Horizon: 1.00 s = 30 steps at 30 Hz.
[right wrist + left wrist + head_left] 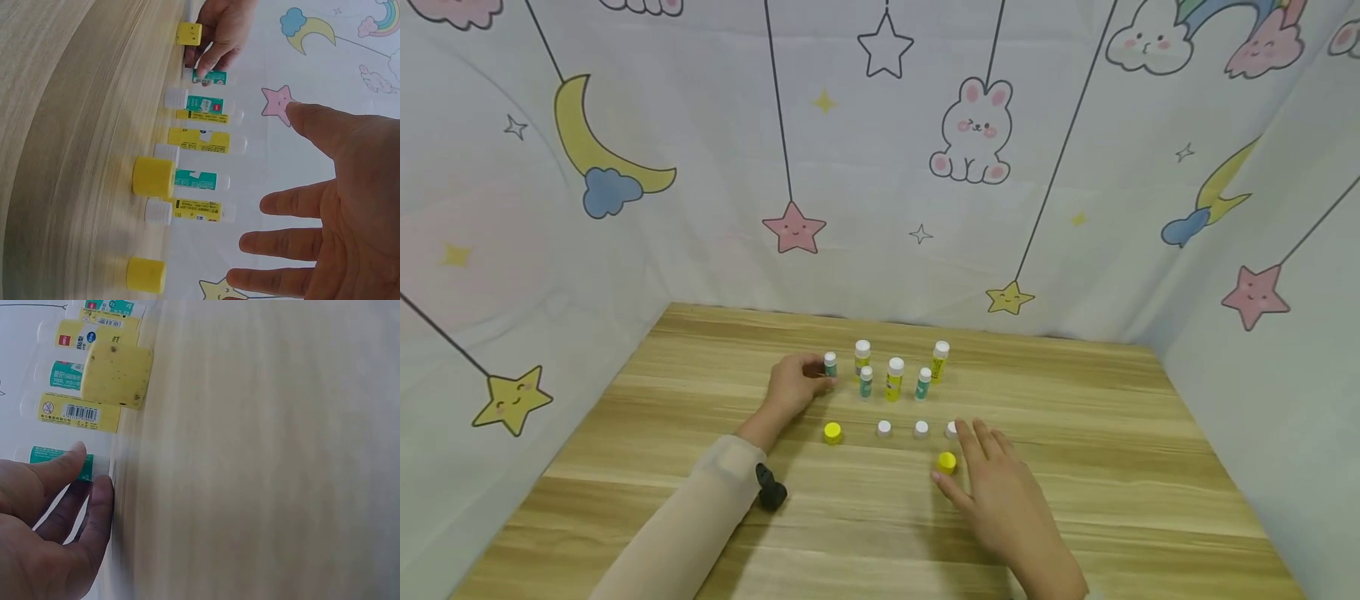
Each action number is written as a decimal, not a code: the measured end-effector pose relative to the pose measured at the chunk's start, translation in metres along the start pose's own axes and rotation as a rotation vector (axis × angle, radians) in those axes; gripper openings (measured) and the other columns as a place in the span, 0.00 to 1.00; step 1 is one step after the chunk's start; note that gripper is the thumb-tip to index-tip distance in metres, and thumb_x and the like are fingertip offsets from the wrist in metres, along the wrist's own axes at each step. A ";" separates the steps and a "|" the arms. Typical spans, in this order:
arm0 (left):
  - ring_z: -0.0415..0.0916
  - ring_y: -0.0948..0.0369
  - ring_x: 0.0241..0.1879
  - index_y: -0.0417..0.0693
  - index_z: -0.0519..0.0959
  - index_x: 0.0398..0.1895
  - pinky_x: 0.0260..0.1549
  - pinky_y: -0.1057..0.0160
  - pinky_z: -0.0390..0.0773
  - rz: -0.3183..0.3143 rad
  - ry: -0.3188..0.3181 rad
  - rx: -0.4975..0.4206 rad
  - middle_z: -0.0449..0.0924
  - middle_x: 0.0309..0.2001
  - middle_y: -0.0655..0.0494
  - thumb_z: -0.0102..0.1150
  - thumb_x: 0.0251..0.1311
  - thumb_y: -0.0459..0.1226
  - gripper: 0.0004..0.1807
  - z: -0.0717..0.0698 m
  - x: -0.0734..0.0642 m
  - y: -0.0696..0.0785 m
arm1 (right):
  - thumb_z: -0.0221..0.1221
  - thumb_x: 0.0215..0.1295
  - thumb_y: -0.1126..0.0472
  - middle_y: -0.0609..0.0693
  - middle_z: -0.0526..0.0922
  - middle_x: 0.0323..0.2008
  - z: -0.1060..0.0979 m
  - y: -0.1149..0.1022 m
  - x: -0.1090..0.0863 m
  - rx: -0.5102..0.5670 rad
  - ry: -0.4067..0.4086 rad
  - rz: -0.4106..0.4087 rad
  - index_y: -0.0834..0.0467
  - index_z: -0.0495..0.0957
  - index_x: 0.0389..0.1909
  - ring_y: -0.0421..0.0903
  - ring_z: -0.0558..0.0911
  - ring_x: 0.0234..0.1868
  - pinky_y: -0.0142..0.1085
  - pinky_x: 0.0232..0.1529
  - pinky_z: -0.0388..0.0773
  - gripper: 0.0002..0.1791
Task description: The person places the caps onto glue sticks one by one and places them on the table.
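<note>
My left hand (pixel 792 387) pinches a small green-labelled glue stick (pixel 62 459) between thumb and fingers, at the left end of a group of upright glue sticks. To its right stand a yellow glue stick (pixel 862 358), a green one (pixel 866 383), a taller yellow one (pixel 893 381), another green one (pixel 922 385) and a yellow one (pixel 939 362) at the back. My right hand (pixel 1009 504) hovers with spread fingers and holds nothing. Nearest to it are a yellow cap (pixel 946 464) and a white cap (pixel 952 430), partly covered by a fingertip.
Before the glue sticks lie a yellow cap (pixel 832 433) and two white caps (pixel 884 428). Another yellow cap (pixel 145 275) shows in the right wrist view. A black object (pixel 771 490) sits by the left sleeve. A printed curtain (pixel 880 167) encloses the wooden table (pixel 850 533).
</note>
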<state>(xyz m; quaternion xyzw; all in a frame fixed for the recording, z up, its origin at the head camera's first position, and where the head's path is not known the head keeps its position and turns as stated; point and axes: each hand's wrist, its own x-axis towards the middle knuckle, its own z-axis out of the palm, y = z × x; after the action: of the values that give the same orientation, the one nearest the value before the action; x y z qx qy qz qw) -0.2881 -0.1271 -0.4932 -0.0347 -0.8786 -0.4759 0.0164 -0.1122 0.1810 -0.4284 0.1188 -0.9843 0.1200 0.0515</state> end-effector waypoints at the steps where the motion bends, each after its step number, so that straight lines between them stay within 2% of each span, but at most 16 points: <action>1: 0.84 0.51 0.49 0.41 0.84 0.52 0.51 0.51 0.82 -0.001 0.001 0.002 0.87 0.48 0.47 0.73 0.59 0.36 0.18 -0.001 -0.001 0.000 | 0.53 0.71 0.33 0.65 0.67 0.71 0.001 0.001 0.000 -0.001 0.001 0.000 0.58 0.64 0.76 0.67 0.68 0.70 0.60 0.69 0.66 0.43; 9: 0.84 0.56 0.42 0.42 0.84 0.54 0.41 0.58 0.85 0.018 0.009 -0.017 0.87 0.47 0.49 0.73 0.60 0.37 0.19 -0.008 -0.013 0.001 | 0.58 0.71 0.39 0.67 0.69 0.70 0.007 0.014 0.008 -0.005 0.043 -0.040 0.60 0.66 0.74 0.67 0.71 0.67 0.60 0.64 0.72 0.40; 14: 0.82 0.56 0.45 0.44 0.85 0.54 0.45 0.58 0.84 0.032 0.019 -0.024 0.87 0.47 0.51 0.73 0.60 0.38 0.19 -0.011 -0.022 0.005 | 0.61 0.72 0.49 0.68 0.73 0.66 0.012 0.024 0.020 0.024 0.097 -0.107 0.63 0.71 0.69 0.66 0.75 0.64 0.59 0.61 0.75 0.31; 21: 0.82 0.55 0.49 0.46 0.84 0.55 0.47 0.57 0.84 0.030 0.018 -0.071 0.86 0.48 0.52 0.72 0.61 0.40 0.20 -0.011 -0.040 0.016 | 0.67 0.67 0.61 0.66 0.78 0.58 0.023 0.039 0.044 0.083 0.154 -0.179 0.66 0.78 0.60 0.64 0.79 0.58 0.56 0.59 0.78 0.23; 25: 0.82 0.54 0.51 0.44 0.83 0.56 0.49 0.55 0.84 0.029 0.016 -0.103 0.86 0.50 0.51 0.72 0.61 0.41 0.22 -0.011 -0.051 0.023 | 0.66 0.68 0.63 0.64 0.80 0.56 0.027 0.043 0.055 0.067 0.134 -0.200 0.66 0.80 0.57 0.62 0.80 0.57 0.54 0.59 0.78 0.19; 30: 0.82 0.54 0.51 0.45 0.83 0.56 0.52 0.53 0.82 -0.009 0.022 -0.119 0.86 0.50 0.51 0.73 0.59 0.42 0.22 -0.011 -0.066 0.032 | 0.64 0.68 0.67 0.61 0.80 0.53 0.031 0.045 0.064 0.046 0.078 -0.184 0.65 0.82 0.55 0.58 0.80 0.55 0.50 0.58 0.79 0.16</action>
<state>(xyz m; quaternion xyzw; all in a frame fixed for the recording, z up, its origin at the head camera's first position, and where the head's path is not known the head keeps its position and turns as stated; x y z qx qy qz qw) -0.2199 -0.1214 -0.4644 -0.0263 -0.8487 -0.5277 0.0218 -0.1879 0.2018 -0.4603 0.2049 -0.9635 0.1418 0.0979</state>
